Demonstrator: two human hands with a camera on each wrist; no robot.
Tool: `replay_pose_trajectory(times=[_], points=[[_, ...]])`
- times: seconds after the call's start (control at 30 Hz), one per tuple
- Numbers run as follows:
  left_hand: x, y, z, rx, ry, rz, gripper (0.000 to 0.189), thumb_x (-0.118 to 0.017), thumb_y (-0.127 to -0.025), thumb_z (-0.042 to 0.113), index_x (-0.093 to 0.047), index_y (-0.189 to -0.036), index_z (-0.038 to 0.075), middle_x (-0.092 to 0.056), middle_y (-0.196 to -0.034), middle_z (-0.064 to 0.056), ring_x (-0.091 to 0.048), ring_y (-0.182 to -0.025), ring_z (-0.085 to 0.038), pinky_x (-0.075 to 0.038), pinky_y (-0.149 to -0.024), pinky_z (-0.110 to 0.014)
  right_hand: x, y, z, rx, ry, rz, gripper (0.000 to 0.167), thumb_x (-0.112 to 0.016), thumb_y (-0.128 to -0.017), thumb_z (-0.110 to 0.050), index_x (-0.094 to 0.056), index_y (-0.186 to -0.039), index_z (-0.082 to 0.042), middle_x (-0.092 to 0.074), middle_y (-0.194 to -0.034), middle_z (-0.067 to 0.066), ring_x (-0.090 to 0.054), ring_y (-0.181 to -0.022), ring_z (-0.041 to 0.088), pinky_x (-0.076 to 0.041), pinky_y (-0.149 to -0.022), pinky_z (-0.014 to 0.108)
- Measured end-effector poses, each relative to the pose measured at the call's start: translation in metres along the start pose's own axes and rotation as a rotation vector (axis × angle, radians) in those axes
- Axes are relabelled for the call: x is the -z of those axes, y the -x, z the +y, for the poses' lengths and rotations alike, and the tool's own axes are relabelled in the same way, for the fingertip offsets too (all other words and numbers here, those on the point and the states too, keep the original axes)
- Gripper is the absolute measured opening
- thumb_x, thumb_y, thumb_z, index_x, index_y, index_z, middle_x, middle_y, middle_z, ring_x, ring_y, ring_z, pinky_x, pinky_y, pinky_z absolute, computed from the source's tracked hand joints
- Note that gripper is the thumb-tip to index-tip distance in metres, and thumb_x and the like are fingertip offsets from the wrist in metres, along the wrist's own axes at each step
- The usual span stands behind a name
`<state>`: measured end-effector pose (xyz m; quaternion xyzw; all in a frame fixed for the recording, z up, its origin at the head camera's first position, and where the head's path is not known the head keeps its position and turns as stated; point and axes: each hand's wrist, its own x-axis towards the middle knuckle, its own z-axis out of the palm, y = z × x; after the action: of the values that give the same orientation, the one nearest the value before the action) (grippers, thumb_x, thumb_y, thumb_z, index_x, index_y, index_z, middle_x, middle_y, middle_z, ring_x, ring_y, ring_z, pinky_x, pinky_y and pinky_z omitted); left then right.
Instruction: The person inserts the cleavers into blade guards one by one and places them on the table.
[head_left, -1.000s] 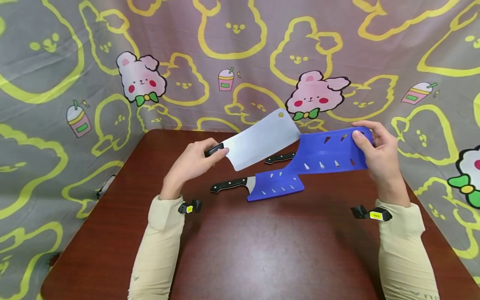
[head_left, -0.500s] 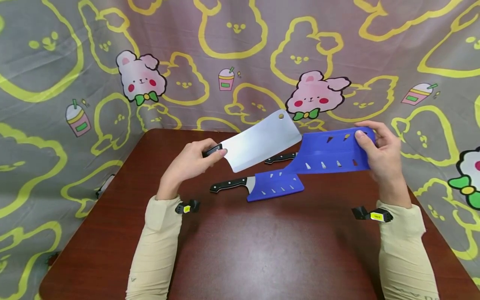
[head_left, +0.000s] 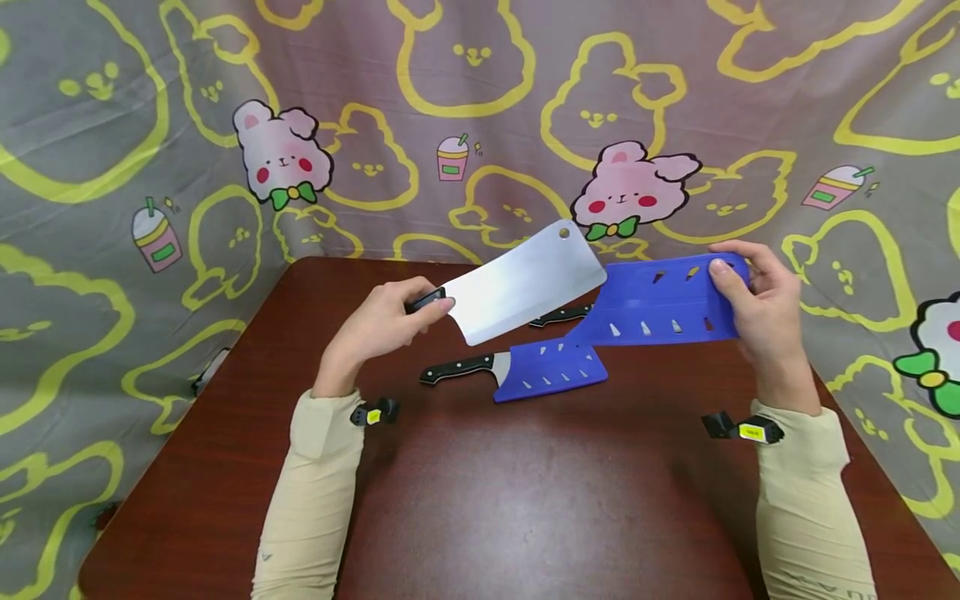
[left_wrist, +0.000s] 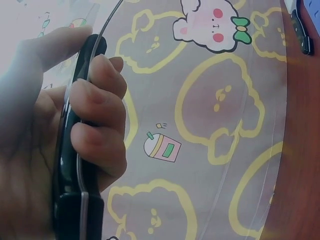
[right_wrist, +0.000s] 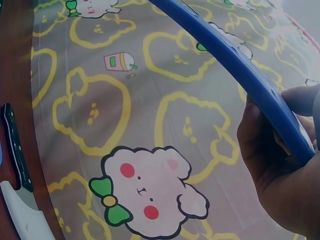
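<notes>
My left hand (head_left: 382, 327) grips the black handle (left_wrist: 75, 145) of a cleaver (head_left: 525, 279), its fingers curled round it in the left wrist view. The wide steel blade points up and to the right, above the table. My right hand (head_left: 768, 308) pinches the far end of a blue slotted blade sheath (head_left: 645, 304) between thumb and fingers; in the right wrist view the sheath (right_wrist: 240, 70) shows edge-on. The cleaver's tip corner overlaps the sheath's left end in the head view.
A second cleaver with a black handle (head_left: 457, 369) lies on the brown table (head_left: 540, 500), its blade inside a smaller blue sheath (head_left: 551, 371). Another black knife handle (head_left: 558, 316) shows behind the raised blade. A patterned curtain (head_left: 480, 108) hangs around the table's back and sides.
Over the last second the left hand has drawn slightly left, then the cleaver's tip has edged right over the sheath's end. Both hands keep their holds and otherwise barely move.
</notes>
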<state>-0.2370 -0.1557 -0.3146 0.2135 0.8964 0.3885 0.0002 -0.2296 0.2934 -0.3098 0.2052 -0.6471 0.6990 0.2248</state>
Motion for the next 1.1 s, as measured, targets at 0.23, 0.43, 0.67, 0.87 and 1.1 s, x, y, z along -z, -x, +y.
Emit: replay_pose_trajectory(times=[0.23,0.43,0.67,0.87,1.1], points=[[0.006,0.001,-0.002,0.023,-0.009,0.02,0.035,-0.061,-0.094,0.05,-0.062,-0.099,0.016,-0.06,-0.075,-0.012,-0.054,-0.058,-0.023,-0.047,-0.056,-0.035,0.001,0.001,-0.002,0.005,-0.041,-0.014,0.025,-0.056,-0.096,0.001,-0.059,-0.12,0.007,-0.074,-0.08,0.005,-0.073,-0.062,0.013,-0.055,-0.05,0.024],[0.011,0.003,-0.005,0.041,-0.017,0.035,0.036,-0.061,-0.094,0.05,-0.062,-0.1,0.014,-0.06,-0.077,-0.015,-0.054,-0.058,-0.023,-0.046,-0.056,-0.034,-0.003,0.001,-0.003,0.007,-0.032,-0.015,0.025,-0.058,-0.095,0.0,-0.061,-0.119,0.006,-0.071,-0.082,0.004,-0.072,-0.063,0.012,-0.055,-0.051,0.023],[0.008,0.001,-0.005,0.03,-0.01,0.03,0.036,-0.061,-0.093,0.05,-0.062,-0.1,0.014,-0.06,-0.076,-0.013,-0.054,-0.058,-0.023,-0.047,-0.056,-0.034,-0.009,0.002,-0.002,-0.02,-0.053,-0.004,0.026,-0.058,-0.095,-0.002,-0.061,-0.12,0.004,-0.07,-0.085,0.005,-0.073,-0.064,0.013,-0.055,-0.051,0.025],[0.006,0.0,-0.006,0.024,-0.009,0.023,0.036,-0.061,-0.094,0.05,-0.062,-0.099,0.014,-0.06,-0.076,-0.013,-0.054,-0.057,-0.023,-0.047,-0.055,-0.034,-0.011,0.002,0.001,-0.03,-0.092,0.01,0.026,-0.058,-0.096,-0.003,-0.06,-0.12,0.006,-0.071,-0.086,0.007,-0.073,-0.066,0.015,-0.055,-0.052,0.026],[0.006,0.002,-0.004,0.0,-0.006,0.024,0.034,-0.061,-0.094,0.05,-0.064,-0.099,0.017,-0.057,-0.07,-0.005,-0.053,-0.054,-0.022,-0.046,-0.054,-0.034,-0.012,0.002,0.002,-0.035,-0.107,0.017,0.026,-0.058,-0.096,-0.003,-0.06,-0.12,0.006,-0.071,-0.088,0.008,-0.073,-0.067,0.014,-0.056,-0.053,0.026]])
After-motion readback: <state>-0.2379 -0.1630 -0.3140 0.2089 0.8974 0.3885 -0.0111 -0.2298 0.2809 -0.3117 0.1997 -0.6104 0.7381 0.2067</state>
